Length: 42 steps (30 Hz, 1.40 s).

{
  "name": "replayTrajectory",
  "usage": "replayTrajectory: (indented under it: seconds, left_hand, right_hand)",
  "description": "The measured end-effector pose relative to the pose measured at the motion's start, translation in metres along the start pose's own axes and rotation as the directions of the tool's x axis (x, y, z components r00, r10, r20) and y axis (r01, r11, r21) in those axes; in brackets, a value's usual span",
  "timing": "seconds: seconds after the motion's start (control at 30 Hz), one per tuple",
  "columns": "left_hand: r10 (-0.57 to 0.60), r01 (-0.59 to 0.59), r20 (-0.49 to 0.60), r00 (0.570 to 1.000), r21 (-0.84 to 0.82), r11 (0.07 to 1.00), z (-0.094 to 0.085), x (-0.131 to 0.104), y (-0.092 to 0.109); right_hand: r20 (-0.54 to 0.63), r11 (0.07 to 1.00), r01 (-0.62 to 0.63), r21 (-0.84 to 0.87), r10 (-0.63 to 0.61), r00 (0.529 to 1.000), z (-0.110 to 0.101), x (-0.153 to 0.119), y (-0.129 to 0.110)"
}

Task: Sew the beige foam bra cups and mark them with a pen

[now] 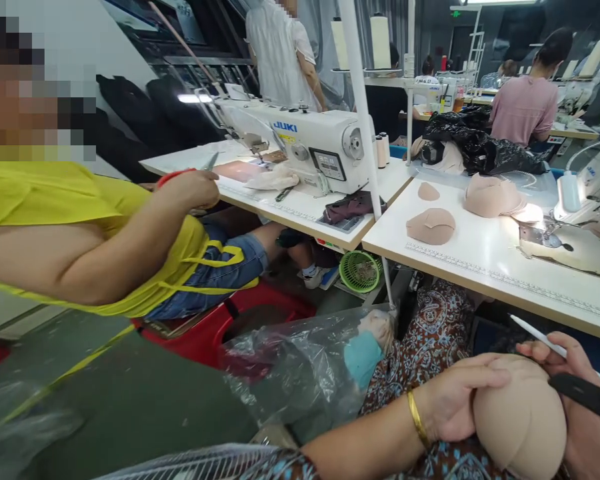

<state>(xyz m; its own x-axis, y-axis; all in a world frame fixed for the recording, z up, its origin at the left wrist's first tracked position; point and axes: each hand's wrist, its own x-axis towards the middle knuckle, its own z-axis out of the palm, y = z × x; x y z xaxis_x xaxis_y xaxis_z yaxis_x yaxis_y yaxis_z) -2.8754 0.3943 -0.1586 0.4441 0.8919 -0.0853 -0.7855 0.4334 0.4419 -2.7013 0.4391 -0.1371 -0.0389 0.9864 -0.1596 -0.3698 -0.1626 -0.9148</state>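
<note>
Low at the right, over my patterned lap, a beige foam bra cup (517, 417) with a curved seam faces up. My left hand (453, 400), with a gold bracelet at its wrist, is closed on the cup's left side, thumb lying across the top. On the far side, my right hand (575, 370) grips a slim white pen-like stick (535, 332) pointing up and left. That hand also lies against the cup, and its lower part is partly hidden behind the cup. A black strap (587, 398) with holes crosses the right wrist.
On the table before me are a sewing machine (597, 180), a beige cup piece (431, 227), a smaller piece (429, 191) and stacked cups (493, 195). A clear plastic bag (290, 367) hangs left of my lap. A person in yellow (120, 233) sits left at another machine (315, 143).
</note>
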Motion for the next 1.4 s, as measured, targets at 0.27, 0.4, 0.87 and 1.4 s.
replayTrajectory:
  seconds: [0.27,0.4,0.87,1.4]
  left_hand:
    - [0.01,-0.007,-0.062,0.998,0.04,0.999,-0.004,-0.001,0.003]
    - [-0.043,0.048,-0.137,0.99,0.032,0.998,-0.012,0.006,0.001]
    - [-0.034,0.023,-0.321,0.946,-0.037,0.999,-0.01,0.01,-0.001]
    - [0.151,-0.08,-0.324,0.934,0.223,0.972,0.01,0.005,-0.006]
  right_hand:
    - [0.142,0.996,0.058,0.075,-0.068,0.987,0.031,0.0,0.002]
    - [0.148,0.992,0.09,0.088,-0.102,0.984,0.031,0.005,0.009]
    - [0.233,0.817,0.214,-0.536,-0.101,0.967,-0.041,-0.048,0.017]
    - [0.186,0.649,0.468,-0.6,-0.456,0.87,-0.005,-0.042,0.011]
